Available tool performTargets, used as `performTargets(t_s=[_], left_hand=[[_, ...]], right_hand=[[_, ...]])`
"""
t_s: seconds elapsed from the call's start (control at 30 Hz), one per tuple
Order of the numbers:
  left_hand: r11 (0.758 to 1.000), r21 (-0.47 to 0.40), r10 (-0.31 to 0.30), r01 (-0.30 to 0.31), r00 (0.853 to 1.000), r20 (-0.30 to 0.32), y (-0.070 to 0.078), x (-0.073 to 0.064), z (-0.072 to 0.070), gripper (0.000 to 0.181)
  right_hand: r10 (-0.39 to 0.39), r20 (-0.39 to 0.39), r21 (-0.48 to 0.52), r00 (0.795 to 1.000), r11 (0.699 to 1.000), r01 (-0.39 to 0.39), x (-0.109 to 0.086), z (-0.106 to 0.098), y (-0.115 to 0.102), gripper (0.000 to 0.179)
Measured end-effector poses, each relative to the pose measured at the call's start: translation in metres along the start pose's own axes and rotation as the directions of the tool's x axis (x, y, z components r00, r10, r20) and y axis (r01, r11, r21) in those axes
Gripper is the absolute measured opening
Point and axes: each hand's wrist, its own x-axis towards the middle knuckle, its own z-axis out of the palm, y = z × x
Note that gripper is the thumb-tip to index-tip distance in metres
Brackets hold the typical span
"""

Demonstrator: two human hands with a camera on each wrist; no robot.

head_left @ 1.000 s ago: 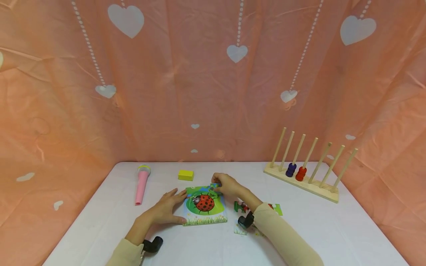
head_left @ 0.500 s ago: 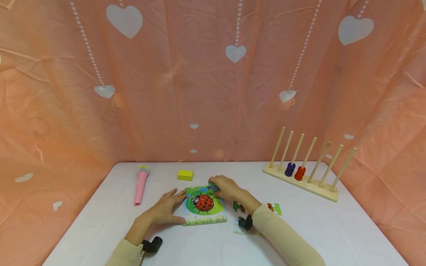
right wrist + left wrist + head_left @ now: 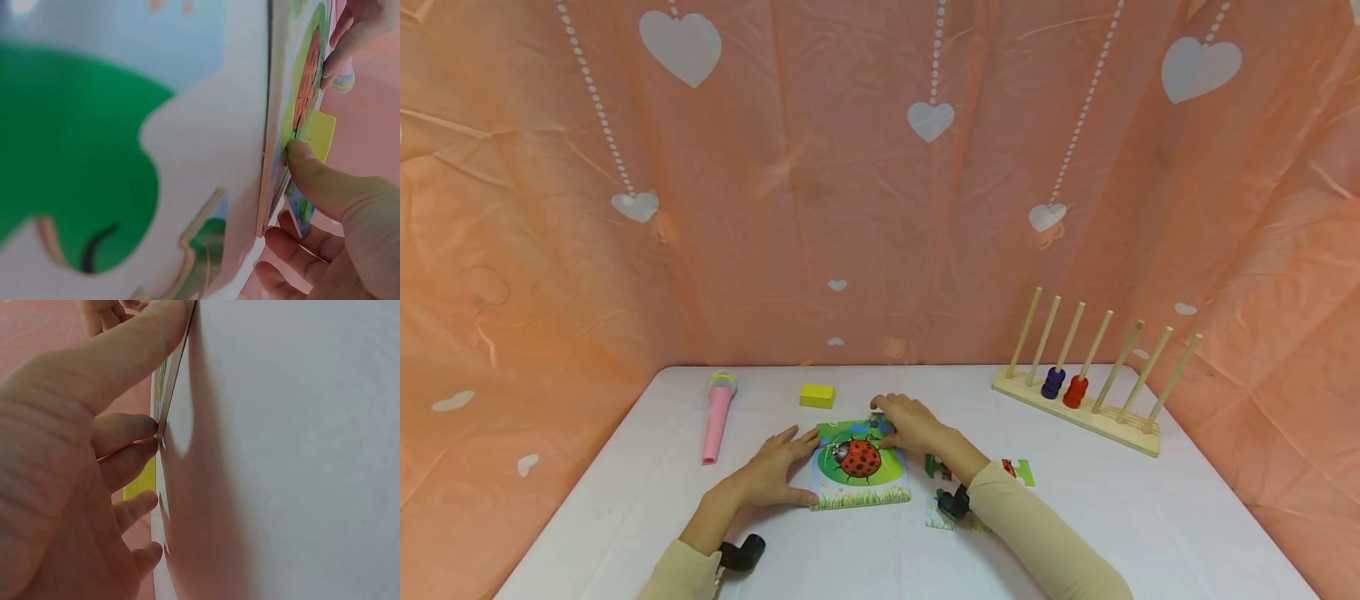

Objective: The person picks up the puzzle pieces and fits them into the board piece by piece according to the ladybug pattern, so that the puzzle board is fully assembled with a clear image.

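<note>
The left hand, fingers loosely spread, touches the edge of a ladybug board lying between both hands. The right hand pinches a puzzle piece, seemingly tilted, between thumb and curled fingers; levelling it before pressing should help.

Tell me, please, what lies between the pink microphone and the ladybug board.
In the head view, the left hand lies between the pink microphone and the ladybug board, at the board's left edge. Between microphone and hand, only white table shows.
</note>
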Motion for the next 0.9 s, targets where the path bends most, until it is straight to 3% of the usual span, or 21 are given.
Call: performTargets(t_s=[0.13, 0.9], left_hand=[[1.000, -0.005, -0.002, 0.002, 1.000, 0.003, 0.0004, 0.0002, -0.0001, 0.093], [1.000, -0.006, 0.005, -0.005, 1.000, -0.001, 0.0003, 0.0006, 0.0000, 0.093]], right_hand=[[-0.007, 0.002, 0.004, 1.000, 1.000, 0.007, 0.0002, -0.0003, 0.0003, 0.049], [-0.007, 0.057, 0.032, 0.998, 0.999, 0.005, -0.0032, -0.0045, 0.0000, 0.044]])
